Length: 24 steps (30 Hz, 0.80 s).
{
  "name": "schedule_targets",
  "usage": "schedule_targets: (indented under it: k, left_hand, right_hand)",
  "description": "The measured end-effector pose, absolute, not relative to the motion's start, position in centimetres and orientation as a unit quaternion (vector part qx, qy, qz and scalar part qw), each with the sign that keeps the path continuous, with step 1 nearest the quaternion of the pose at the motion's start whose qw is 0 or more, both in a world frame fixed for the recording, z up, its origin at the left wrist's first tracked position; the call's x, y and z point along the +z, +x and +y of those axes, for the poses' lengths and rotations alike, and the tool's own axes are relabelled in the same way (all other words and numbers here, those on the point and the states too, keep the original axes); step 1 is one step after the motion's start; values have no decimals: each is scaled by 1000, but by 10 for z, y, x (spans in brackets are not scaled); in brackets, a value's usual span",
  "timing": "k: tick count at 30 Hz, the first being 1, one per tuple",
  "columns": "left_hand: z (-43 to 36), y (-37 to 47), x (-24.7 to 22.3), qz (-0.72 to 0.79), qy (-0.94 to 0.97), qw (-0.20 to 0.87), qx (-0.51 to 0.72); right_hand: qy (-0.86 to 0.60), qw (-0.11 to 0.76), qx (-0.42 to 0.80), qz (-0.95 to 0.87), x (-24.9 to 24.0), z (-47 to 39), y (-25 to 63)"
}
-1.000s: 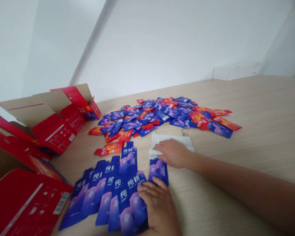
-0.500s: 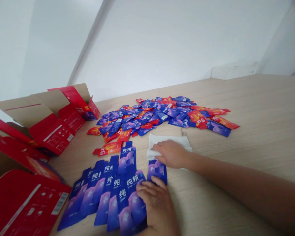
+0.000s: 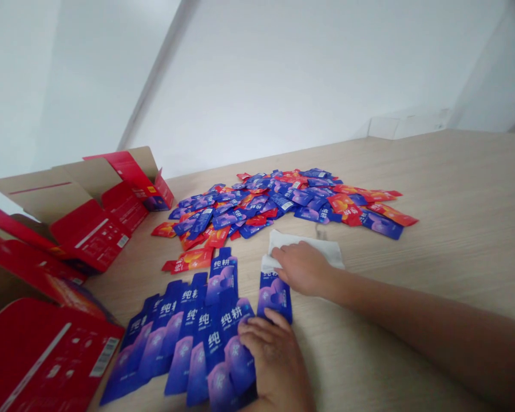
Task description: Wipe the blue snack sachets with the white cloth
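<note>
Shifted rightward, the folded white cloth (image 3: 329,252) gripped by my right hand (image 3: 300,266) uncovers more blue-purple flat pouch (image 3: 272,293) beneath my loosely spread left hand (image 3: 274,355); several matching pouches (image 3: 171,326) lie arranged, the red-and-blue heap (image 3: 285,198) untouched.

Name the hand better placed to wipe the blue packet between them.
Probably the right hand: it rests on the white cloth overlapping the packet; the left hand, at the near end, shows no cloth.

We read 纯耕, white on blue, on the pouches (image 3: 184,343) at 7 o'c. — some cut to 纯 by overlap. Same 纯耕 on a blue sachet (image 3: 313,212) just off ctr., 3 o'c. Red cartons at 8 (image 3: 38,337) & 9 o'c. (image 3: 83,229) bear barcodes — small print's too blurry for us.
</note>
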<state>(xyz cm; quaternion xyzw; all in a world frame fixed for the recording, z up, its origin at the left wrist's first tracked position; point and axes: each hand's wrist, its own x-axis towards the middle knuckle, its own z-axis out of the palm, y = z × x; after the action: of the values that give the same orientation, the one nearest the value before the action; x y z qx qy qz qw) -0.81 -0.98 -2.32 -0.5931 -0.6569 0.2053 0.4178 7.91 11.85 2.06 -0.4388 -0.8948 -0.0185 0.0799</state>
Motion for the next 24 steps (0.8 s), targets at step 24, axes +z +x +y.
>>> schedule_targets:
  k: [24]
  left_hand:
    - [-10, -7, -23, -667, -586, 407, 215]
  right_hand:
    - [-321, 87, 15, -943, 21, 115, 75]
